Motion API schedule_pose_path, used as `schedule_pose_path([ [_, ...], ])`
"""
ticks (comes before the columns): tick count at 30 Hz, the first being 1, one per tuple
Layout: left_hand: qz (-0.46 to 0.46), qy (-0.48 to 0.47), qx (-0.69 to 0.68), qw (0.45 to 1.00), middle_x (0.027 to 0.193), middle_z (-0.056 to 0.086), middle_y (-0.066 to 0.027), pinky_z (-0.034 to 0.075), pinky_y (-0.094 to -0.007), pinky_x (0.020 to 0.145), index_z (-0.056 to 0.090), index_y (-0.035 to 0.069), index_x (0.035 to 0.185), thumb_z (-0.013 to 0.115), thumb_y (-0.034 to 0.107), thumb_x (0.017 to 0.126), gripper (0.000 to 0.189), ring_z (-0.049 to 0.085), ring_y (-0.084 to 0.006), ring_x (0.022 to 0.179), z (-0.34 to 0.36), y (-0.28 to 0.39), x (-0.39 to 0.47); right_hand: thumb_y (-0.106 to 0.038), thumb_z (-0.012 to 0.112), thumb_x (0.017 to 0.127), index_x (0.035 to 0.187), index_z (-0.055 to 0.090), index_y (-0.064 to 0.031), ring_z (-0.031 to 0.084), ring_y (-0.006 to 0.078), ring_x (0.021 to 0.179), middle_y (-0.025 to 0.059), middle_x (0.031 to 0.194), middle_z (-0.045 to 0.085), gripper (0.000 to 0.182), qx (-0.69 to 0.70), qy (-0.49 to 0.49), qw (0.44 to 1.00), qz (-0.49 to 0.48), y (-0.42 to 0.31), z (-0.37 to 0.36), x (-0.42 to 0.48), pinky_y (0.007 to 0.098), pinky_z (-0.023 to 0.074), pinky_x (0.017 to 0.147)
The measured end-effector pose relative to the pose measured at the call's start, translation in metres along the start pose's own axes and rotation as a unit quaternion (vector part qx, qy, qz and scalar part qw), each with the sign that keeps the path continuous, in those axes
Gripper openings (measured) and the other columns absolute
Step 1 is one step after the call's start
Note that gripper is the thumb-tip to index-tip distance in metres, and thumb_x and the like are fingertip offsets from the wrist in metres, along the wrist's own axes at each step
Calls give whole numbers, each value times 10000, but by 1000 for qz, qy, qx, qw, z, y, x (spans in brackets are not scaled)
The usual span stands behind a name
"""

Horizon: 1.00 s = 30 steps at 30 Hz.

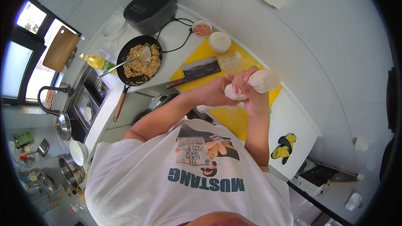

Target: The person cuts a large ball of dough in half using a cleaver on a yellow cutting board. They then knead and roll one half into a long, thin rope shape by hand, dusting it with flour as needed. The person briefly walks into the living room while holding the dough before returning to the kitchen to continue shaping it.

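Both my hands grip one long piece of pale dough (265,81) above a yellow cutting board (234,121). My left hand (215,90) wraps its near-left end, and my right hand (249,89) squeezes around its middle. A thick, rounded end bulges out beyond the right hand. Below the hands, the board is dusted with flour (234,61). A cleaver (201,69) with a dark blade and wooden handle lies on it, left of the hands. A small bowl (220,42) with a pale round top stands at the board's far corner. Some dough (204,109) shows partly behind my left forearm.
Left of the board, a frying pan (139,61) holds chopped filling and a spatula (117,67). Behind are a black rice cooker (150,9), its cord and a bowl of pink pieces (202,29). A sink (94,91) lies left; yellow-black gloves (284,149) lie right.
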<state>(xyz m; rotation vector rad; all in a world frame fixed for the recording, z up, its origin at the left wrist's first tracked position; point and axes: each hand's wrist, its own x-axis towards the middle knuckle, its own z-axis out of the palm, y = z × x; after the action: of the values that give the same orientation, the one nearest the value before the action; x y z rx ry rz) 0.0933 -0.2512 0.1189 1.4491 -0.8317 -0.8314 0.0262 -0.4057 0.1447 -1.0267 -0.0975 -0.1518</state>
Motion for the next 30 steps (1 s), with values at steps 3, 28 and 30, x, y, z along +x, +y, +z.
schedule_pose_path([
  [3, -18, -42, 4, 999, 1063, 722, -59, 521, -311, 915, 669, 45, 1205, 862, 170, 805, 461, 661, -150, 1000, 6, 11, 1, -38, 819, 846, 919, 592, -102, 633, 160, 773, -4, 747, 596, 247, 73, 40, 996, 30, 0, -12, -14, 395, 515, 987],
  [28, -119, -10, -51, 992, 1096, 705, -79, 541, -323, 885, 642, 52, 1183, 913, 231, 754, 538, 677, -176, 1002, 124, -69, 35, -258, 871, 838, 832, 602, -81, 570, 160, 641, 23, 637, 544, 322, 23, 48, 998, 23, -10, -88, -82, 338, 483, 721],
  [30, -96, 4, -23, 995, 1127, 709, -99, 540, -330, 890, 647, 48, 1179, 906, 246, 764, 528, 683, -178, 1033, 123, -73, 38, -314, 858, 840, 808, 590, -90, 582, 170, 679, 29, 662, 553, 350, 27, 54, 998, 20, -14, -87, -83, 355, 483, 769],
])
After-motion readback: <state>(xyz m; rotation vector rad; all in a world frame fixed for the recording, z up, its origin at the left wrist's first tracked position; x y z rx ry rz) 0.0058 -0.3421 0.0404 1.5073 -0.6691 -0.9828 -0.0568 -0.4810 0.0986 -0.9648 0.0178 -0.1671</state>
